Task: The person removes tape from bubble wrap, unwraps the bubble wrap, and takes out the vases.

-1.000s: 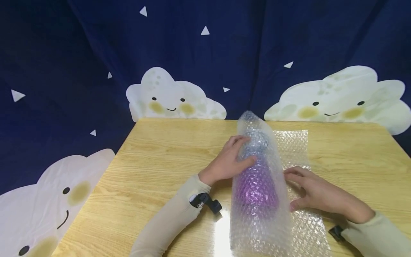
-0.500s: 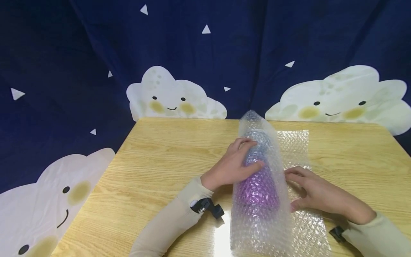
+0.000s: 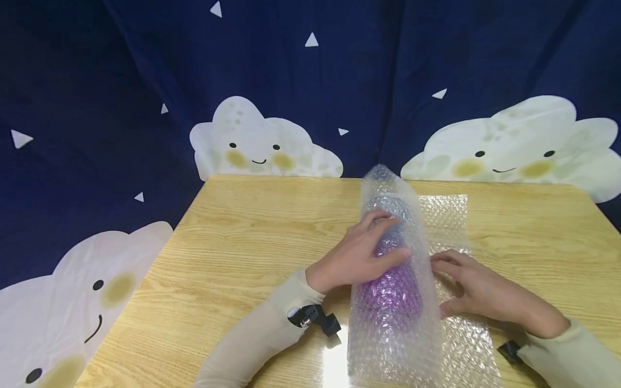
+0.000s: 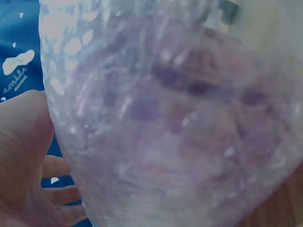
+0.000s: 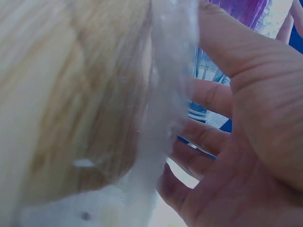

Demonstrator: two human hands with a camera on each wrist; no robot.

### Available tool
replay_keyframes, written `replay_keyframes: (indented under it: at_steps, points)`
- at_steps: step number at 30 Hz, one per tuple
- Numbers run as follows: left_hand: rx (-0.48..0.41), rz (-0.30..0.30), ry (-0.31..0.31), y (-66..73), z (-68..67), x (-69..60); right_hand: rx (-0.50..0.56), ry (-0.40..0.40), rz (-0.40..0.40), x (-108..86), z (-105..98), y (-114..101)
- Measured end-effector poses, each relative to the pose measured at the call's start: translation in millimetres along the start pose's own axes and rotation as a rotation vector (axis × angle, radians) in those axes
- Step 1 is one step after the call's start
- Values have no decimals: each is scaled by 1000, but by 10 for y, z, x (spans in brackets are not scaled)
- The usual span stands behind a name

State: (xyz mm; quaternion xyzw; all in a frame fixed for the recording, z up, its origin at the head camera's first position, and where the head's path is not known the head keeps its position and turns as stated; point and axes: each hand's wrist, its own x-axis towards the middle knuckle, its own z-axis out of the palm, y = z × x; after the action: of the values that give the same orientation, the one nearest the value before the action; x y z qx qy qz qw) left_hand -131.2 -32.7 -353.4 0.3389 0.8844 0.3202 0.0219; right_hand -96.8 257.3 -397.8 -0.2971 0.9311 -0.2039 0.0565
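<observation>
Bubble wrap [image 3: 390,353] covers a purple-and-blue object [image 3: 392,293] on the tabletop [image 3: 242,231]; the left hand [image 3: 356,258] rests on the wrap, grip loose. The right hand [image 3: 487,288] touches its right edge; grip relaxed.

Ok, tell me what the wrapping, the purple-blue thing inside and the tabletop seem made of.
Wrapping: apparently clear plastic, shiny, dotted with raised bubbles.
Purple-blue thing: glass or plastic, I can't tell which; it looks glossy and translucent in the right wrist view.
Tabletop: wood or laminate, slightly glossy; it shows grain and a bright reflection.
</observation>
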Motion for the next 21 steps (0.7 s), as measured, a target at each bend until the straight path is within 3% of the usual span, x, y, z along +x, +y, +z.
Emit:
replay_keyframes:
  at_steps: [12,21]
  points:
    - [64,35,-45,154,-2,-45,4,-10,8,0,8,16]
    - [79,16,-57,186,38,-54,4,-5,9,4,12,14]
